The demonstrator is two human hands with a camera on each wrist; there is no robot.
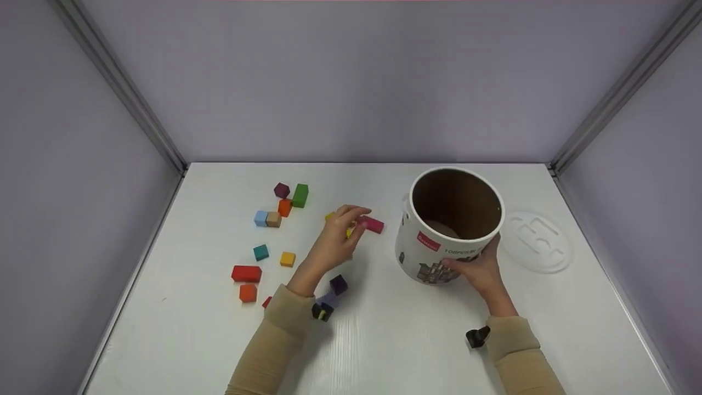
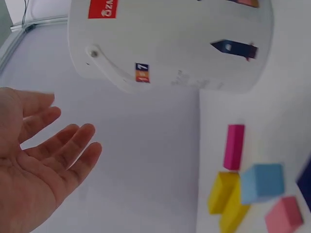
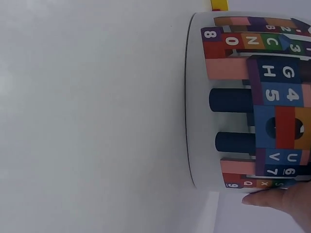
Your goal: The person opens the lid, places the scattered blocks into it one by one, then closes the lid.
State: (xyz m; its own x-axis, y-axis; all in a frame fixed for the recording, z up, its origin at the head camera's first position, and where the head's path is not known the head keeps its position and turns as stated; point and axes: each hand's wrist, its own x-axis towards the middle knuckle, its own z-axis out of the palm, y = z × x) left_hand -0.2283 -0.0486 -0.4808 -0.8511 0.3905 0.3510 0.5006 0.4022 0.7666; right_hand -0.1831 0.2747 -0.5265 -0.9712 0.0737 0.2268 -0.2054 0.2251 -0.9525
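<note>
A white cardboard bucket (image 1: 408, 258) with printed block pictures stands at the right of the table, its open top showing a brown inside. My right hand (image 1: 481, 271) grips its lower right side, the thumb across the front and the fingers round the far side; in the right wrist view only part of that hand (image 3: 284, 201) shows against the printed wall. Left of the bucket, my left hand (image 1: 335, 241) hovers with loosely bent fingers and an empty palm. Near its fingertips lie a magenta block (image 1: 374, 224) and yellow blocks (image 2: 232, 208), partly hidden by the hand in the head view.
A clear round lid (image 1: 537, 241) lies right of the bucket. Several coloured blocks are spread at the left, among them a green block (image 1: 300, 195), a red block (image 1: 246, 273) and a teal cube (image 1: 261, 252). Dark purple cube (image 1: 338, 284) sits beside the left wrist. Panels wall the table.
</note>
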